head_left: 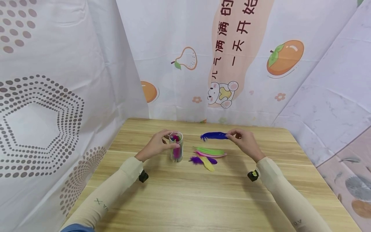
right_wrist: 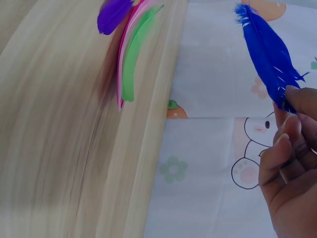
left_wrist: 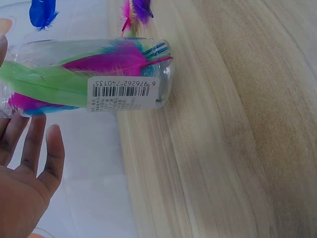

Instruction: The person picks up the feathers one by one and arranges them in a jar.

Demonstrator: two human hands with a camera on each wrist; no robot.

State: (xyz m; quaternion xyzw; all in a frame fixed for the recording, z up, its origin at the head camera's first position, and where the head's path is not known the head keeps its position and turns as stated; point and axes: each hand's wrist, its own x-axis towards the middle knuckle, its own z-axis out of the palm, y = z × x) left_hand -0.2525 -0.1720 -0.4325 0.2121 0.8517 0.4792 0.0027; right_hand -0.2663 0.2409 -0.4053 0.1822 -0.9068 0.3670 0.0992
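My left hand holds a clear jar near its rim, thumb in front and fingers around the far side. The jar stands upright on the table, with magenta, green and blue feathers inside. A white barcode label shows on its side in the left wrist view. My right hand pinches a blue feather by one end between thumb and fingertips, raised above the table. Below it lies a loose pile with a green feather, a pink feather, a yellow feather and a purple feather.
The wood-grain table reaches back to a printed white cloth hung behind it. More patterned cloth hangs along the left side, and another sheet covers the right. A small black device sits at the right wrist.
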